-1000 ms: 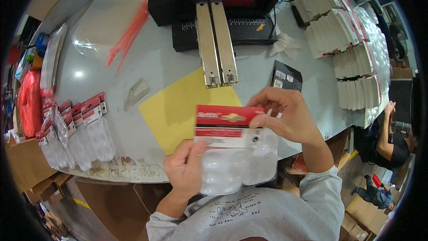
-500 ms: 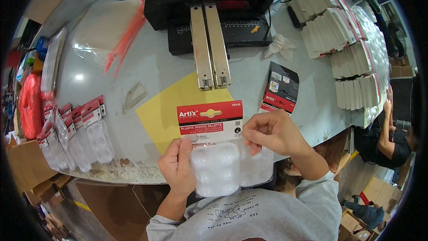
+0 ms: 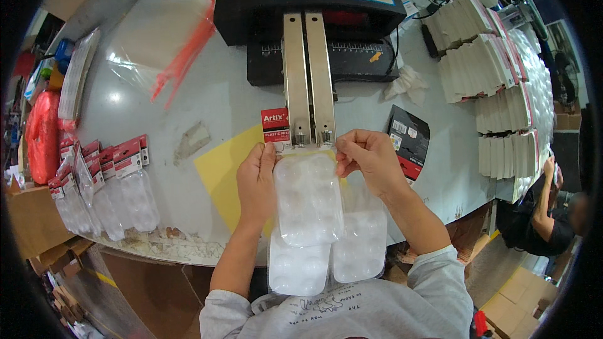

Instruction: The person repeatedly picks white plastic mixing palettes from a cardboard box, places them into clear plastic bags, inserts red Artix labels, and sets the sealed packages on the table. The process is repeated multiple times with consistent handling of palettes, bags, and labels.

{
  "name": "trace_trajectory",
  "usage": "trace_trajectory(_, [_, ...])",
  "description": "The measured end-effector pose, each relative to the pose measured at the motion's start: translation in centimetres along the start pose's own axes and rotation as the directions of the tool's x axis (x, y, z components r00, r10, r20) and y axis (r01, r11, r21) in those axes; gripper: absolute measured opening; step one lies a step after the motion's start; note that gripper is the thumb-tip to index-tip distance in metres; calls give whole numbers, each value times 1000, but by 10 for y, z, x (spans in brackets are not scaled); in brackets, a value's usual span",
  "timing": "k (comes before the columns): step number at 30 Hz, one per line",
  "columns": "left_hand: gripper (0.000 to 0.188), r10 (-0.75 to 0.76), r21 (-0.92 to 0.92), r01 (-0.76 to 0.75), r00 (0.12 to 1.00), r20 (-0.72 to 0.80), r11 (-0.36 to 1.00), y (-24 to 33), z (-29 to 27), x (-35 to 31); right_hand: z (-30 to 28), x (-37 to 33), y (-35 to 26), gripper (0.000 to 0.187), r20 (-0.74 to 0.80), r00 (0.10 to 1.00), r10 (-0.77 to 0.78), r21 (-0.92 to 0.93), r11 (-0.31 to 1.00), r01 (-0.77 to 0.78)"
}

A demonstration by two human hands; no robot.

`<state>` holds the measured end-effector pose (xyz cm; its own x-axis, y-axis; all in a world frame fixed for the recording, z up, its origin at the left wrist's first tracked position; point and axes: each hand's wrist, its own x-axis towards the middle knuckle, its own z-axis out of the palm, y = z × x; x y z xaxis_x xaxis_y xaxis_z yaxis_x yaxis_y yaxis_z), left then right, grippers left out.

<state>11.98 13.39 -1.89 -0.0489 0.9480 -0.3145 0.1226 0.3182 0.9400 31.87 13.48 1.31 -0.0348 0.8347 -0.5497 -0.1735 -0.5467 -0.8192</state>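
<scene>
A white plastic mixing palette in a clear bag (image 3: pixel 309 198) lies in front of me, its red and white header card (image 3: pixel 274 127) partly hidden beneath the two metal arms of a black stapling machine (image 3: pixel 308 75). My left hand (image 3: pixel 256 179) is closed on the pack's left upper corner, thumb on top. At the right upper corner, my right hand (image 3: pixel 369 158) pinches the pack's edge with curled fingers, close to the arm tips. Two more bagged white palettes, a left one (image 3: pixel 298 270) and a right one (image 3: pixel 359 245), overlap below it at the table's near edge.
Several carded palette packs (image 3: pixel 129 182) lie at the left, near a red plastic bundle (image 3: pixel 44 138). Clear bags with red edges (image 3: pixel 157 44) rest behind them. Stacks of folded cards (image 3: pixel 480 66) line the right; a black and red folded card (image 3: pixel 407 141) sits nearer. A co-worker (image 3: pixel 540 207) is far right.
Both hands have brought a palette pack forward, so its header card is now under the metal arms. Two bagged palettes now show below it. The view has shifted slightly.
</scene>
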Motion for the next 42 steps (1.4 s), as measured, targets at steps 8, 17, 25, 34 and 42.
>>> trace_trajectory(8, [25,-63,-202,27,983,-171,979,6,-29,-4,-47,-14,-19,39,-8,819,-574,-795,501,343])
trace_trajectory(17, [17,289,467,-268,957,27,843,4,-68,-96,-109,-44,54,109,65,846,-530,-994,35,99])
trace_trajectory(25, [14,262,21,-261,961,-89,965,12,-36,-108,-70,-70,14,66,-103,877,-470,-958,282,39])
trace_trajectory(34, [15,159,-149,-117,939,306,982,35,-20,-119,15,-93,-63,34,337,925,-174,-711,596,372])
trace_trajectory(42, [11,102,63,-116,976,194,991,45,-20,-113,17,-89,-58,26,415,896,-159,-706,564,428])
